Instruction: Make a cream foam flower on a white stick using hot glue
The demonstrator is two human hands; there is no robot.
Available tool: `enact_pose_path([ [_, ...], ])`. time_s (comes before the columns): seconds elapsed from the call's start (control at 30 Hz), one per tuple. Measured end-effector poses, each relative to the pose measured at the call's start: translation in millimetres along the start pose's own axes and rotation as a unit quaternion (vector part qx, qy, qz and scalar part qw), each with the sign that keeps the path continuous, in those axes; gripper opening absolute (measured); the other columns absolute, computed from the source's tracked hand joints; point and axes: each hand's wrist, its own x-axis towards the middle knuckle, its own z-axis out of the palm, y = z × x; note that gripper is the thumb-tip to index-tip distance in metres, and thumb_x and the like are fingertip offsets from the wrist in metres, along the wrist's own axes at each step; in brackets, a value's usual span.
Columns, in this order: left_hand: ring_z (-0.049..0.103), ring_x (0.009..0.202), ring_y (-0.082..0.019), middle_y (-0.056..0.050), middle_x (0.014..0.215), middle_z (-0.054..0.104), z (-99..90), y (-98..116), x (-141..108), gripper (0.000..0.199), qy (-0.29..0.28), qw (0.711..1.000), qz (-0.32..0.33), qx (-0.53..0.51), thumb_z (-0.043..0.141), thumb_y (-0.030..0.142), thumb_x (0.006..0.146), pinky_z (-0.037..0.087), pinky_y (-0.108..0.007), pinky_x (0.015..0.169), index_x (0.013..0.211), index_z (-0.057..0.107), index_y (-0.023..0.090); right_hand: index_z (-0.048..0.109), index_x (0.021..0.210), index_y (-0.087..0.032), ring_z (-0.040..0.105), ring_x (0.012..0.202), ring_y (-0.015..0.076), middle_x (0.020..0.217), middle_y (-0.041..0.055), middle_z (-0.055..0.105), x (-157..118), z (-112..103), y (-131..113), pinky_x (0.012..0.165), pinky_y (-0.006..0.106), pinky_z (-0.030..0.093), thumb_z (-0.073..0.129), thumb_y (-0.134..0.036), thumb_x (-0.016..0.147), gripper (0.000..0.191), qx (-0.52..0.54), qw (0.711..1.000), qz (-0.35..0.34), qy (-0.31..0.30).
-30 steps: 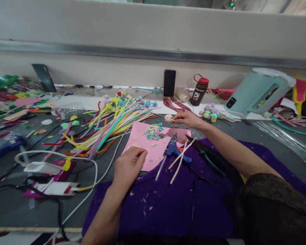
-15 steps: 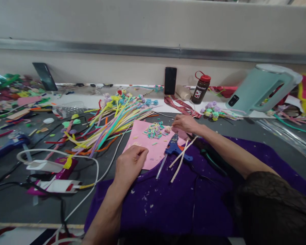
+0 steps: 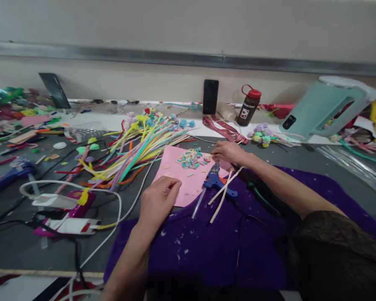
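My left hand [image 3: 161, 196] rests curled at the lower left of the pink sheet [image 3: 175, 167], thumb against the fingers; anything between them is hidden. My right hand [image 3: 228, 152] is closed at the sheet's upper right, over a small pale piece [image 3: 207, 158] whose contact with the fingertips I cannot make out. Between the hands lies a blue glue gun [image 3: 214, 181], its nozzle end near my right hand. Two cream stems [image 3: 218, 205] cross over it. Small pastel pieces [image 3: 190, 159] are heaped on the sheet. Dark pliers [image 3: 263, 196] lie under my right forearm.
Colourful fuzzy stems [image 3: 141, 150] spread at the left, near a power strip [image 3: 72, 225] with cables. A phone [image 3: 210, 97], a red-lidded bottle [image 3: 250, 106] and a mint kettle [image 3: 322, 108] stand behind. Purple cloth [image 3: 200, 251] covers the front. Another blue glue gun [image 3: 12, 177] lies far left.
The view has shifted slightly. Both hands keep nearly the same places and poses, and the glue gun and crossed stems lie as before.
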Motion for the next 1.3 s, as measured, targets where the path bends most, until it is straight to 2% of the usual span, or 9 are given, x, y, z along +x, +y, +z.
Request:
enact_pose_path([
  [0.2,0.060,0.076,-0.014,-0.001,0.082,0.066,-4.2,-1,1,0.016,0.060,0.996,-0.038,-0.052,0.053,0.031,0.078,0.044,-0.023,0.068,0.078,0.066,0.021,0.069,0.085,-0.017,0.055,0.084,0.0179,0.089,0.0079,0.062,4,3,-1,0.060,0.024,0.032,0.045,-0.023,0.086,0.025,0.019,0.999,0.015,0.037],
  [0.37,0.059,0.070,-0.014,-0.002,0.082,0.067,-4.8,6,0,0.016,0.042,0.976,-0.100,-0.190,0.059,0.032,0.074,0.044,-0.022,0.059,0.079,0.068,0.020,0.065,0.093,-0.015,0.055,0.081,0.0147,0.092,0.0069,0.062,2,-29,-35,0.064,0.022,0.036,0.047,-0.022,0.085,0.020,0.126,0.985,-0.007,0.120],
  [0.47,0.057,0.062,-0.012,-0.003,0.076,0.067,-4.1,12,-1,0.019,0.015,0.926,-0.179,-0.333,0.065,0.033,0.069,0.041,-0.020,0.050,0.079,0.069,0.018,0.064,0.085,-0.015,0.053,0.068,0.0119,0.077,0.0024,0.061,-8,-59,-81,0.061,0.022,0.037,0.053,-0.026,0.082,0.015,0.312,0.939,-0.065,0.129],
  [0.57,0.053,0.055,-0.009,-0.002,0.070,0.067,-3.9,16,-2,0.018,0.023,0.860,-0.224,-0.458,0.069,0.029,0.065,0.037,-0.017,0.046,0.079,0.069,0.017,0.063,0.082,-0.015,0.048,0.055,0.0089,0.063,-0.0014,0.055,-17,-76,-125,0.051,0.021,0.036,0.051,-0.031,0.083,0.020,0.522,0.851,-0.057,0.019],
  [0.67,0.050,0.050,-0.007,-0.001,0.068,0.065,-5.1,17,-3,0.016,0.058,0.797,-0.233,-0.555,0.071,0.025,0.063,0.035,-0.017,0.046,0.076,0.069,0.016,0.061,0.074,-0.013,0.043,0.049,0.0069,0.059,-0.0023,0.052,-17,-76,-152,0.046,0.020,0.033,0.056,-0.035,0.079,0.023,0.628,0.777,-0.025,-0.048],
  [0.77,0.052,0.054,-0.007,-0.001,0.068,0.065,-8.0,15,-3,0.015,0.092,0.750,-0.236,-0.611,0.071,0.024,0.062,0.036,-0.018,0.048,0.075,0.069,0.016,0.059,0.069,-0.013,0.041,0.047,0.0059,0.056,-0.0029,0.050,-9,-67,-164,0.044,0.019,0.030,0.058,-0.037,0.077,0.025,0.662,0.748,-0.001,-0.052],
  [0.87,0.054,0.060,-0.008,-0.001,0.070,0.065,-11.3,14,-3,0.015,0.107,0.733,-0.228,-0.633,0.071,0.024,0.063,0.037,-0.019,0.052,0.075,0.069,0.017,0.060,0.070,-0.013,0.044,0.049,0.0067,0.057,-0.0026,0.051,-1,-60,-167,0.046,0.019,0.031,0.059,-0.037,0.076,0.025,0.662,0.748,-0.002,-0.044],
  [1.03,0.053,0.063,-0.008,-0.001,0.076,0.066,-13.0,12,-4,0.015,0.114,0.735,-0.231,-0.628,0.070,0.023,0.064,0.037,-0.019,0.056,0.078,0.070,0.017,0.060,0.070,-0.014,0.046,0.054,0.0079,0.061,-0.0021,0.052,5,-53,-168,0.051,0.020,0.035,0.057,-0.035,0.078,0.023,0.654,0.755,-0.029,-0.050],
  [1.3,0.049,0.059,-0.005,0.000,0.072,0.063,-11.5,8,-4,0.019,0.090,0.739,-0.249,-0.619,0.073,0.024,0.062,0.036,-0.017,0.055,0.079,0.070,0.016,0.060,0.071,-0.014,0.045,0.054,0.0082,0.059,-0.0030,0.050,5,-44,-169,0.051,0.020,0.036,0.053,-0.030,0.081,0.019,0.594,0.801,-0.065,-0.033],
])
